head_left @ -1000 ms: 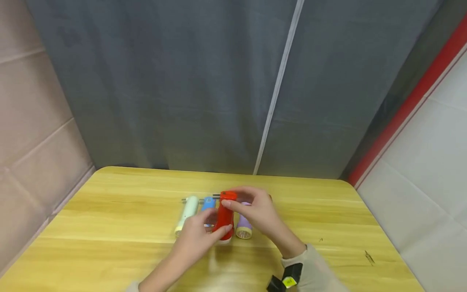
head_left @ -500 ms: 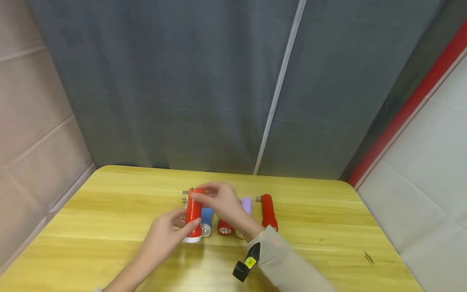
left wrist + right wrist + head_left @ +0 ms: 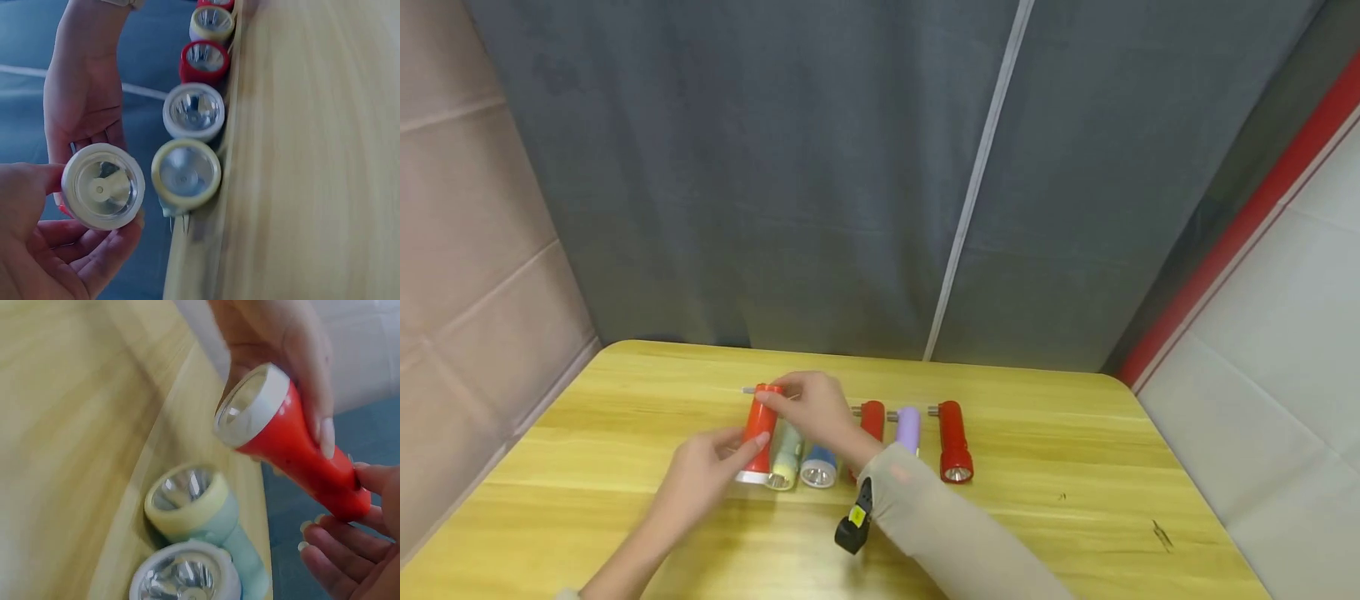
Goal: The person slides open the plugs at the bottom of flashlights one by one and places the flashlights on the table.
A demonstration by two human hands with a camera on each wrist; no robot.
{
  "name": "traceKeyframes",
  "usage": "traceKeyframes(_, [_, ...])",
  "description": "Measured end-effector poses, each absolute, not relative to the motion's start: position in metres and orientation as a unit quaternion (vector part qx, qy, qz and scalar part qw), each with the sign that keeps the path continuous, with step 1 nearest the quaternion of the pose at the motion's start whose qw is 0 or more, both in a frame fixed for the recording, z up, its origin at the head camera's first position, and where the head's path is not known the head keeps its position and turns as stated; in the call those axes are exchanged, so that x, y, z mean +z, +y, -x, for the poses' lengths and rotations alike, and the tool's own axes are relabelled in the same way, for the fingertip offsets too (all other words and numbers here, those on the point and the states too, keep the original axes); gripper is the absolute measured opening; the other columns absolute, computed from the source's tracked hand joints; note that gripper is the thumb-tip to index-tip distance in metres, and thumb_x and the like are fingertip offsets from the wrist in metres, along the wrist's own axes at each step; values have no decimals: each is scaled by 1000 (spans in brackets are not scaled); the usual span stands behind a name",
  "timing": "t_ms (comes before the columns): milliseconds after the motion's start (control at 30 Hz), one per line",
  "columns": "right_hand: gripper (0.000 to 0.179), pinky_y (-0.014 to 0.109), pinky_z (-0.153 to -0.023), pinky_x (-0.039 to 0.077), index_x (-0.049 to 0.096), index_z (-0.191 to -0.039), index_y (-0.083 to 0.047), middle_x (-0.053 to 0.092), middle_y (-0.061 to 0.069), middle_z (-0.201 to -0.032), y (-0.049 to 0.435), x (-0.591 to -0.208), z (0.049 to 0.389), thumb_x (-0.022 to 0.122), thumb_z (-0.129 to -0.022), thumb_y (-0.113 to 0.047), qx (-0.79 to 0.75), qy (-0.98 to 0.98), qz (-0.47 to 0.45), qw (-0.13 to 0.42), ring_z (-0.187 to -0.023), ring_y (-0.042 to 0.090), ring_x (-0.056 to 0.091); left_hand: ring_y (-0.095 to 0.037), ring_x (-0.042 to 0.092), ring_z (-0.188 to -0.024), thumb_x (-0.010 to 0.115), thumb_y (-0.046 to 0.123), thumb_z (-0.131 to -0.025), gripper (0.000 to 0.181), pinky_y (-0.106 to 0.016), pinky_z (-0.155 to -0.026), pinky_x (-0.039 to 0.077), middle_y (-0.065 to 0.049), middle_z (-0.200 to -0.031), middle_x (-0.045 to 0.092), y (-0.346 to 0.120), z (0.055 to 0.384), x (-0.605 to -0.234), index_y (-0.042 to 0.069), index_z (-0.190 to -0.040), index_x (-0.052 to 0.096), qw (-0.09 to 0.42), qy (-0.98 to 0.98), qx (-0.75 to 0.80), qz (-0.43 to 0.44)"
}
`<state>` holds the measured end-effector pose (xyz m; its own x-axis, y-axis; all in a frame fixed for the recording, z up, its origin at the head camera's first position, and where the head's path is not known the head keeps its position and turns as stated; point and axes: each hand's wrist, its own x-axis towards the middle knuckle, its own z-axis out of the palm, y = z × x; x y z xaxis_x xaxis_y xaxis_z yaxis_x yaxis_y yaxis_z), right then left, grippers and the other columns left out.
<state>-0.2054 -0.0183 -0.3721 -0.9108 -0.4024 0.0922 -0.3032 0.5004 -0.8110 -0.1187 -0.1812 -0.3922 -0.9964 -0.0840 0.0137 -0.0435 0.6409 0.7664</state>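
Note:
A red flashlight with a white rim (image 3: 762,427) is held above the table's left part, lens end toward me, metal prongs sticking out left at its far end. My left hand (image 3: 702,468) grips it near the lens end. My right hand (image 3: 816,410) pinches the tail end, as the right wrist view also shows on the red body (image 3: 312,462). Just right of it lies a pale green flashlight (image 3: 789,448), then a blue flashlight (image 3: 819,467). Farther right are a red flashlight (image 3: 872,418), partly hidden by my right arm, a purple flashlight (image 3: 908,427) and another red flashlight (image 3: 956,442).
The wooden table (image 3: 1075,517) carries a small dark mark (image 3: 1161,535) on its right side. A grey curtain (image 3: 775,183) hangs behind its far edge. Pale panels stand at left and right. A black wrist camera (image 3: 854,521) sits on my right wrist.
Both hands have carried the white-rimmed red flashlight leftward, past the blue and pale green ones, to the left end of the row. The flashlights at right have come out from behind my right hand.

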Motion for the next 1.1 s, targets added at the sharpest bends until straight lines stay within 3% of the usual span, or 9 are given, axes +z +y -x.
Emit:
traceKeyframes(133, [37, 24, -82, 57, 75, -117, -19, 77, -6, -108, -27, -377, 212, 69, -94, -48, -396, 889, 219, 66, -91, 5, 66, -16, 64, -83, 65, 51, -96, 59, -24, -63, 50, -18, -114, 75, -188, 126, -401, -2, -120, 71, 4, -900, -432, -46])
traceKeyframes(367, [39, 22, -78, 56, 73, -120, -16, 75, -4, -104, -41, -387, 220, 64, -97, -47, -320, 917, 230, 61, -84, 8, 62, -13, 56, -70, 66, 47, -96, 49, -24, -56, 46, -9, -92, 76, -196, 137, -415, 0, -110, 74, -6, -893, -445, -62])
traceKeyframes(533, [40, 22, -77, 56, 74, -118, -17, 75, -5, -100, -51, -393, 224, 64, -97, -49, -273, 934, 223, 64, -81, 8, 61, -14, 57, -75, 66, 43, -97, 46, -24, -59, 47, -10, -96, 77, -201, 140, -424, 0, -110, 74, -10, -896, -440, -66])
traceKeyframes(900, [35, 20, -53, 39, 71, -86, -16, 55, -6, -65, -54, -410, 232, 63, -98, -47, -249, 937, 234, 74, -59, 9, 49, -22, 66, -102, 65, 46, -97, 54, -30, -78, 53, -17, -118, 74, -206, 145, -438, -2, -122, 71, -32, -901, -429, -54])
traceKeyframes(1100, [36, 21, -52, 40, 70, -84, -16, 55, -6, -64, -55, -418, 230, 61, -99, -47, -275, 933, 217, 87, -58, 9, 50, -18, 65, -94, 65, 46, -96, 49, -30, -74, 53, -13, -112, 77, -205, 144, -442, 3, -117, 74, -20, -903, -426, -60])
